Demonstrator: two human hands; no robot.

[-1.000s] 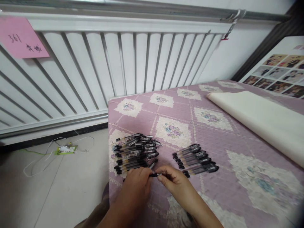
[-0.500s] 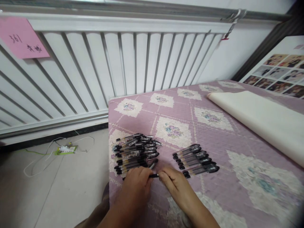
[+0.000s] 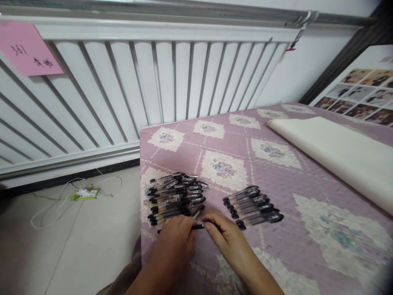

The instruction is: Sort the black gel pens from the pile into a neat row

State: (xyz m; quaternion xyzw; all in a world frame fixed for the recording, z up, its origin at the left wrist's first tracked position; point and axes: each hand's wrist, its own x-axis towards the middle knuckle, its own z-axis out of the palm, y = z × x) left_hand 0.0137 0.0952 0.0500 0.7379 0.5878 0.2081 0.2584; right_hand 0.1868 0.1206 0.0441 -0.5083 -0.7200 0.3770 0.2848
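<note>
Near the bed's or table's front left, my left hand (image 3: 177, 234) is closed around a black gel pen (image 3: 199, 226), its end sticking out to the right. My right hand (image 3: 223, 231) pinches at that end with thumb and fingers; what exactly lies between the fingertips is hidden. Just beyond my left hand is a pile of gel pens (image 3: 175, 196) with clear barrels and black ends, roughly side by side. One loose pen cap or pen end (image 3: 198, 211) shows between my hands. To the right lies a second, neater row of similar pens (image 3: 253, 207).
A purple floral cloth (image 3: 221, 139) covers the surface. A folded cream sheet (image 3: 331, 147) lies at right, with a photo board (image 3: 362, 90) behind. A white radiator (image 3: 166, 82) bearing a pink note (image 3: 29, 49) stands behind. On the floor is a power strip (image 3: 87, 194).
My right hand has shifted very slightly left, and its fingers have bent a little at the pen's end. My left hand and both groups of pens stay put.
</note>
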